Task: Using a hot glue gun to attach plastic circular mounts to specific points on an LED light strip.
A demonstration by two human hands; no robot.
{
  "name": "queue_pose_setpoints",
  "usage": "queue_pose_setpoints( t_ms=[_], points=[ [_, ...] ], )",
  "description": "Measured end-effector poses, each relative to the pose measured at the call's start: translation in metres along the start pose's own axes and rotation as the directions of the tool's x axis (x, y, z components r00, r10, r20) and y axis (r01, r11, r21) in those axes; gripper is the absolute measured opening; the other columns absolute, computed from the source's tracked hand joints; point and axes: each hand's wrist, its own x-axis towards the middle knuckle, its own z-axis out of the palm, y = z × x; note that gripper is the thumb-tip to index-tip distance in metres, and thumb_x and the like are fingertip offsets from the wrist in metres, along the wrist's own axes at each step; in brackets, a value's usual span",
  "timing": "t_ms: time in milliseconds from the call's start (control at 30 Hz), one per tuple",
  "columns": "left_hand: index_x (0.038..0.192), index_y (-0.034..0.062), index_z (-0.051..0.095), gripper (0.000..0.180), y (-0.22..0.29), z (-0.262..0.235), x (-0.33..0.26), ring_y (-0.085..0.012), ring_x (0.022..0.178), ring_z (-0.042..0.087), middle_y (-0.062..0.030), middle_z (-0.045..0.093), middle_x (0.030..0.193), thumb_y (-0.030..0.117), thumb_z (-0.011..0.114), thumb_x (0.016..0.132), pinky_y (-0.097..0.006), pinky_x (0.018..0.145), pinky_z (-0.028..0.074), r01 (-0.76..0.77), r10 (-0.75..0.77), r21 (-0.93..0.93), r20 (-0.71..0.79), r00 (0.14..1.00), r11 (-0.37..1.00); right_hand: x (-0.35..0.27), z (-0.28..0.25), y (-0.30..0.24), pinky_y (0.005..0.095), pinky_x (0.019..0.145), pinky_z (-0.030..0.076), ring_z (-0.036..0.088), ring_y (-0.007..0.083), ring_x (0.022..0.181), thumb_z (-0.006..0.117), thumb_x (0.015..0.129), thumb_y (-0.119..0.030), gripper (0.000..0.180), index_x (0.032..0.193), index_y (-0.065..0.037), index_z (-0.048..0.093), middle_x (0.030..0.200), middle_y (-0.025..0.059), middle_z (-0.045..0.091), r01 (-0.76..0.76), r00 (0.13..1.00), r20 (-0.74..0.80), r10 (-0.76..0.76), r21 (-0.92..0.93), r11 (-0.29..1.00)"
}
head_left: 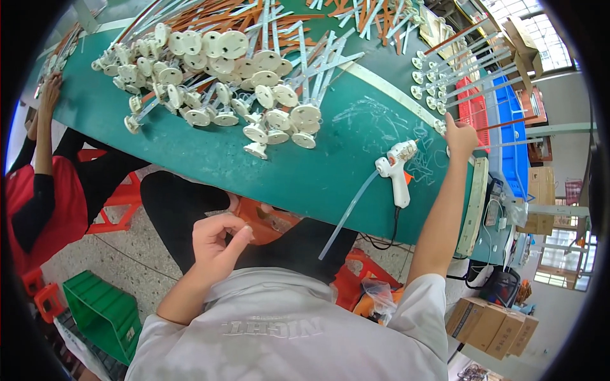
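Observation:
My right hand (460,138) reaches to the table's right edge, its fingers closed around the lower part of a brown stick (508,124). Next to it, several thin upright sticks stand on round white bases (417,77). My left hand (219,244) hovers over my lap, fingers curled in and thumb near the index finger, with nothing visible in it. Between the hands a white hot glue gun (399,174) with an orange trigger lies on the green table (254,178). A long translucent glue stick (349,213) juts from its back past the table edge.
A large heap of white round bases on sticks (210,70) covers the far left of the table. Blue (508,127) and red baskets (473,108) stand beyond the right edge. At far left a co-worker's hand (49,89) touches similar pieces. A green crate (101,311) sits on the floor.

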Motion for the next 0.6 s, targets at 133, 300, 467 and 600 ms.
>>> queue_pose_setpoints(
  t_ms=[133,300,467,600],
  points=[
    [0.078,-0.0038,0.062,0.004,-0.002,0.000,0.002,-0.0061,0.059,0.057,-0.0058,0.062,0.069,-0.003,0.062,0.082,-0.018,0.052,0.042,-0.039,0.039,0.009,0.004,0.999,0.999,-0.022,-0.049,-0.020,0.0345,0.071,0.049,0.066,0.0211,0.062,0.063,0.076,-0.054,0.050,0.074,-0.005,0.073,0.057,0.0070,0.065,-0.024,0.982,0.186,0.023,0.001,1.000],
    [0.077,-0.0024,0.062,0.007,-0.008,0.002,0.000,-0.0038,0.055,0.055,-0.0033,0.062,0.067,0.000,0.064,0.082,-0.017,0.049,0.040,-0.044,0.044,0.033,0.009,0.999,0.999,-0.095,-0.094,-0.095,0.0299,0.060,0.049,0.063,0.0147,0.058,0.068,0.080,-0.036,0.036,0.084,0.000,0.069,0.064,0.0068,0.067,0.164,0.978,0.046,-0.206,0.444,0.881],
    [0.077,-0.0028,0.062,0.004,-0.001,0.002,-0.004,-0.0065,0.059,0.055,-0.0047,0.062,0.067,-0.004,0.061,0.081,-0.019,0.055,0.041,-0.058,0.043,0.154,0.102,0.994,0.986,-0.133,-0.098,-0.230,0.0287,0.055,0.048,0.062,0.0139,0.056,0.070,0.078,-0.040,0.041,0.078,0.001,0.069,0.064,0.0078,0.066,0.179,0.765,0.371,-0.527,0.663,0.727],
    [0.078,-0.0025,0.063,0.004,0.006,0.007,-0.009,-0.0052,0.058,0.052,-0.0037,0.061,0.066,-0.002,0.062,0.081,-0.019,0.053,0.038,-0.109,0.097,0.159,0.081,0.992,0.981,-0.117,-0.064,-0.290,0.0302,0.054,0.049,0.061,0.0153,0.054,0.069,0.075,-0.048,0.049,0.069,0.000,0.070,0.060,0.0086,0.064,0.293,0.738,0.405,-0.540,0.529,0.797]
  ],
)
